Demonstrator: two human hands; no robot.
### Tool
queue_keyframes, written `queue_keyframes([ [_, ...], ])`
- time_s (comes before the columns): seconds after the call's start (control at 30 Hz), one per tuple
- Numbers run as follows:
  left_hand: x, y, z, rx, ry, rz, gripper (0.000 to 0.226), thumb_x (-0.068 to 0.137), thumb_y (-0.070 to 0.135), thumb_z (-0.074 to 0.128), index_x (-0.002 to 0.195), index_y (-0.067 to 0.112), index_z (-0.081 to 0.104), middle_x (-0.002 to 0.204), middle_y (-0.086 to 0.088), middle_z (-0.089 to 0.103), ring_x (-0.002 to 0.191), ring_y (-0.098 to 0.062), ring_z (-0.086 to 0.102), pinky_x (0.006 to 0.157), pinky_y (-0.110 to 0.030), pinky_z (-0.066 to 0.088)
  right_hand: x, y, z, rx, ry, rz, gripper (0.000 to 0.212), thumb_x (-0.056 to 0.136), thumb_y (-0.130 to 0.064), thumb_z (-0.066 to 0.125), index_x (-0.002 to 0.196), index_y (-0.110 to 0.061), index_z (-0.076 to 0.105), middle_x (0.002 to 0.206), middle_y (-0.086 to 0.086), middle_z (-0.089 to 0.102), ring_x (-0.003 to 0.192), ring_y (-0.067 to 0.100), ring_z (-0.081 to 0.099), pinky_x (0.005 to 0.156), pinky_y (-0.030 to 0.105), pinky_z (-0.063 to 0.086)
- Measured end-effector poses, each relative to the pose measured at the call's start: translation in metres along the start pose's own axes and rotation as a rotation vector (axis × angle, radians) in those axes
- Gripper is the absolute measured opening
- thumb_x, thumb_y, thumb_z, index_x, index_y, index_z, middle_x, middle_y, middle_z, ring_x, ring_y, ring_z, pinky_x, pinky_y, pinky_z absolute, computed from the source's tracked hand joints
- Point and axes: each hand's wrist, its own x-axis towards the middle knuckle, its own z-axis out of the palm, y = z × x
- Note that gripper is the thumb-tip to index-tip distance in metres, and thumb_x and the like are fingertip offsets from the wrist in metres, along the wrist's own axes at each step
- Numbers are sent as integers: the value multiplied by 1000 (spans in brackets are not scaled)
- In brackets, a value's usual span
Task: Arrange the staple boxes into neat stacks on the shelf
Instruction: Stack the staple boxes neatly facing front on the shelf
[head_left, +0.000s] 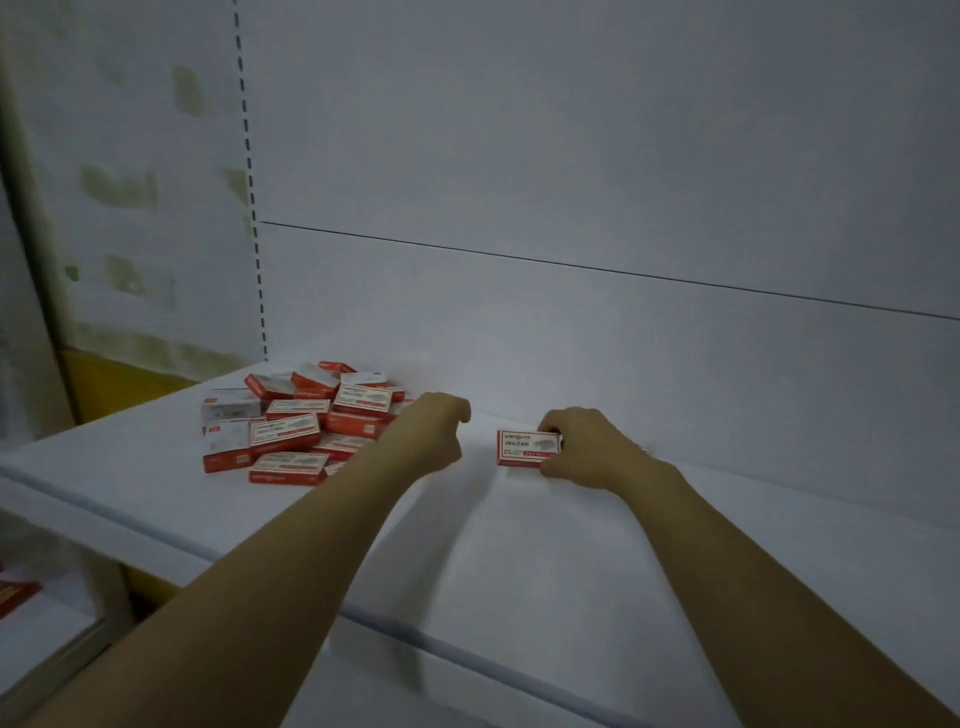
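Note:
A loose pile of several red-and-white staple boxes (291, 423) lies at the back left of the white shelf (156, 499). One single staple box (524, 448) lies flat near the shelf's back wall, right of the pile. My right hand (592, 449) grips that box by its right end, thumb in front and fingers behind. My left hand (434, 434) hovers between the pile and the single box with its fingers curled, and it holds nothing that I can see.
The shelf's back panel (623, 312) rises just behind the boxes. A slotted upright (249, 182) runs up at the left. A lower shelf at the bottom left holds a red package (15, 592).

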Motion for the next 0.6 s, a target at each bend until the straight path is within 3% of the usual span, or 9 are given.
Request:
queue_keyframes([
  [0.13,18,36,20,-72,-44,99,56,81,20,71,132,14,48,123,-6,56,108,-21,54,84,-25,42,-11,27,-13,14,99,61,41,78,-21,69,116,-9,58,112,10,56,101,23,54,73,24,39],
  [0.23,27,62,32,-136,-3,172,51,82,23,71,127,12,52,117,-7,59,105,-22,56,87,-28,46,-20,46,-17,40,169,101,42,79,-23,70,116,-10,57,110,8,53,99,22,54,73,23,38],
  [0.4,40,95,54,-225,89,267,28,85,18,65,111,10,63,105,-10,65,95,-25,59,80,-32,48,-32,71,-14,93,303,139,38,78,-12,66,114,-9,57,112,7,48,98,21,54,77,22,41],
  [0.5,44,105,66,-290,116,284,27,83,6,58,109,8,64,100,-10,66,93,-26,60,80,-34,48,-37,82,-8,130,379,159,41,79,-6,63,119,-6,56,119,5,42,101,19,55,88,24,46],
  [0.6,49,109,77,-353,145,309,29,82,0,53,109,7,63,95,-14,64,89,-30,60,79,-40,50,-40,88,-2,139,420,156,43,80,-4,63,122,-7,55,121,3,40,101,17,54,87,20,46],
])
